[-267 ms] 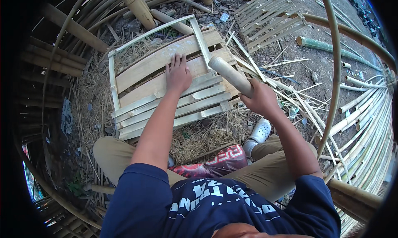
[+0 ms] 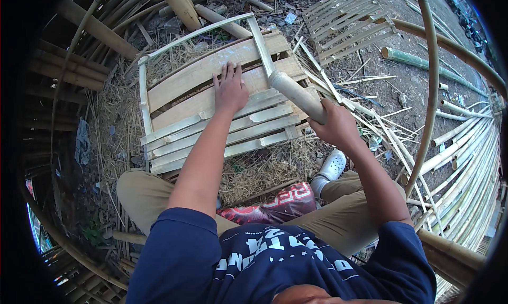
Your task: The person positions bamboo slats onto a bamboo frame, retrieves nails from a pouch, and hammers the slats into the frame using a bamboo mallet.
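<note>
My right hand [image 2: 336,125] is wrapped round the lower end of a thick, pale bamboo club [image 2: 297,97]. The club's far end meets or hovers over the right side strip of a bamboo slat panel [image 2: 261,44]; I cannot tell whether it touches. My left hand [image 2: 231,91] lies on the panel's middle, palm down, fingers stretched out and a little apart. Several pale split slats [image 2: 246,125] run across the panel's near half. Its far half is an open frame, and wide wooden boards [image 2: 206,71] lie under it.
A finished-looking slatted panel [image 2: 346,21] lies at the far right. Bamboo poles [image 2: 465,156] are stacked along the right, with a green bamboo pole [image 2: 413,59] farther off. Split strips [image 2: 389,134] litter the ground. A curved bamboo pole [image 2: 431,82] crosses in front at right.
The view has shifted slightly, with the panel a bit higher in the picture. My right hand and the club sit marginally farther right. Both hands keep the same hold.
</note>
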`<state>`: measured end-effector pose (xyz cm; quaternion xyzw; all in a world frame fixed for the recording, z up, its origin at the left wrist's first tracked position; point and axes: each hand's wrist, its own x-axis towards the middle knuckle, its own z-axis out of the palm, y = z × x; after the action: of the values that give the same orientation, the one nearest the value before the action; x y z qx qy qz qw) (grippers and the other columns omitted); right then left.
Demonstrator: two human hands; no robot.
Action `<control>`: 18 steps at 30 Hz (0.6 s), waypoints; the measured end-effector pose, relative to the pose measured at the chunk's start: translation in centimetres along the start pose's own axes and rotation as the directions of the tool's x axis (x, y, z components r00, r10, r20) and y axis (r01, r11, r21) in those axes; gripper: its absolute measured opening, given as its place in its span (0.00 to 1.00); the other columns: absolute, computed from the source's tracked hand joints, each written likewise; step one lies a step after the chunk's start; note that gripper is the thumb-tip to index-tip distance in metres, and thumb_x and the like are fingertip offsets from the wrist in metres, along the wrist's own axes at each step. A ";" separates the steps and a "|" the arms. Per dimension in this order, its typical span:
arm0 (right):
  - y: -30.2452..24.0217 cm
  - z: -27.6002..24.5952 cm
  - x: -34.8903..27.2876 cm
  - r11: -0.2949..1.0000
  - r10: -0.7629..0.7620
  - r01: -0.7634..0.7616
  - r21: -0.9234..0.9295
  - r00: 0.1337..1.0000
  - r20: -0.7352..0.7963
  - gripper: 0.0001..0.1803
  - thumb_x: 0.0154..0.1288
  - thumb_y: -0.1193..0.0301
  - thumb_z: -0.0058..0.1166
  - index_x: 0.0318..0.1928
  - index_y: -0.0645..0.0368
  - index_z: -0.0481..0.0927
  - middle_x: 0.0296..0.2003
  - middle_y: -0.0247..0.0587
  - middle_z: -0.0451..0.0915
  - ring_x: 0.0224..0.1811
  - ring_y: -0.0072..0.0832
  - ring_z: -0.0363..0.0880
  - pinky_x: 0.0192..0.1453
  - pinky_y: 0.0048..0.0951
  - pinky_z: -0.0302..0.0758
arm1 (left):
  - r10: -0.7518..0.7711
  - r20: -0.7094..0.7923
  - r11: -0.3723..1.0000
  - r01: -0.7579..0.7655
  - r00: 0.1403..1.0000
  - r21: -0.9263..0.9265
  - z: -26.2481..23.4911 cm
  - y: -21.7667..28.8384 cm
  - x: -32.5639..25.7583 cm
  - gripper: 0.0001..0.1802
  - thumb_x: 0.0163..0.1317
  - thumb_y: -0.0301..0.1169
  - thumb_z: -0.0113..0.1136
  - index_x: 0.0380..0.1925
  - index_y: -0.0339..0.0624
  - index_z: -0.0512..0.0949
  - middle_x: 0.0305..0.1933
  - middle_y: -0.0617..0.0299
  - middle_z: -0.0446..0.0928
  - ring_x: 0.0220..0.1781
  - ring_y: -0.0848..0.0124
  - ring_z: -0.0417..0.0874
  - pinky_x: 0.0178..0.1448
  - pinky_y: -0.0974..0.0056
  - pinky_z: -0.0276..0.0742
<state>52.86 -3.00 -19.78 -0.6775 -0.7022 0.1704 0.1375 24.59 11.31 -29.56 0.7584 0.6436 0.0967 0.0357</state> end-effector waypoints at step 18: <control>-2.7 -0.3 0.2 0.994 0.075 -0.071 -0.087 0.997 0.035 0.19 0.59 0.62 0.64 0.41 0.63 0.76 0.31 0.60 0.85 0.36 0.56 0.86 0.43 0.53 0.81 | -0.006 -0.037 1.000 0.005 0.999 -0.017 0.5 -0.4 0.0 0.33 0.73 0.36 0.44 0.78 0.47 0.59 0.84 0.54 0.53 0.86 0.60 0.50 0.86 0.44 0.41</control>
<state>50.52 -2.81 -18.39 -0.7045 -0.6862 0.1580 0.0884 24.27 11.37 -30.17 0.7545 0.6453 0.1159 0.0304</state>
